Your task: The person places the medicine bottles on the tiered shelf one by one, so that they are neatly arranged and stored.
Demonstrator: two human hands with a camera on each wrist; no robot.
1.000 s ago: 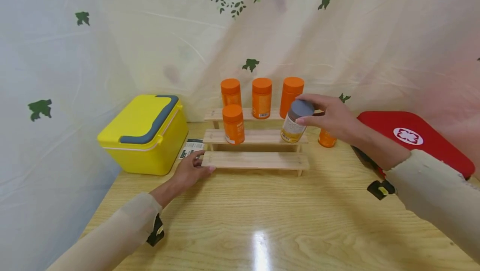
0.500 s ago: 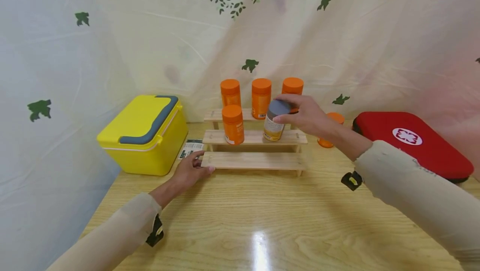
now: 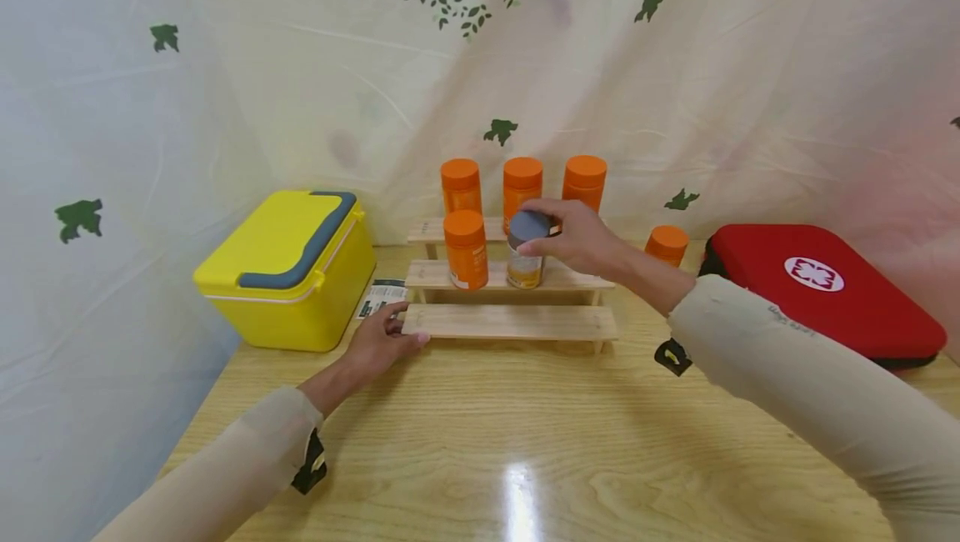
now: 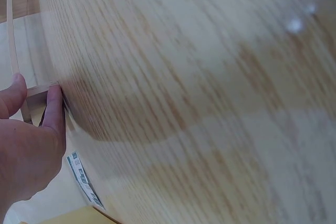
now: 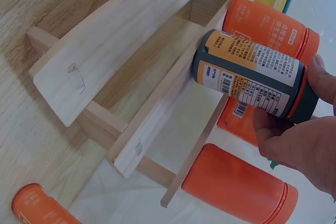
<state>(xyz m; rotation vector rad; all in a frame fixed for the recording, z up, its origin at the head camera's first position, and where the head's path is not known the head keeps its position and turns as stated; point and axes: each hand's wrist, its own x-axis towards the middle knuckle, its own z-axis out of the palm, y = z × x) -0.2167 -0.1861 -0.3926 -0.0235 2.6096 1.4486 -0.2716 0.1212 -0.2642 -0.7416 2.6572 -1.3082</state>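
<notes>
My right hand (image 3: 588, 240) grips a grey-capped supplement bottle (image 3: 524, 269) by its cap, thumb on the near side. The bottle stands on or just over the middle step of a three-step wooden rack (image 3: 510, 322); in the right wrist view its base meets that step. Close on its left is an orange bottle (image 3: 468, 263) on the same step. Three more orange bottles line the top step, the middle one (image 3: 522, 183) partly hidden. My left hand (image 3: 377, 346) holds the left end of the bottom step, and the left wrist view shows thumb and finger (image 4: 54, 111) at its end.
A yellow box (image 3: 285, 275) with a blue-grey handle stands left of the rack, a printed paper (image 3: 380, 296) beside it. To the right are another orange bottle (image 3: 667, 246), partly behind my arm, and a red case (image 3: 825, 292). A leaf-patterned cloth hangs behind.
My right hand has carried the grey-capped bottle leftward along the middle step, toward the orange bottle there. My left hand has stayed at the rack's end.
</notes>
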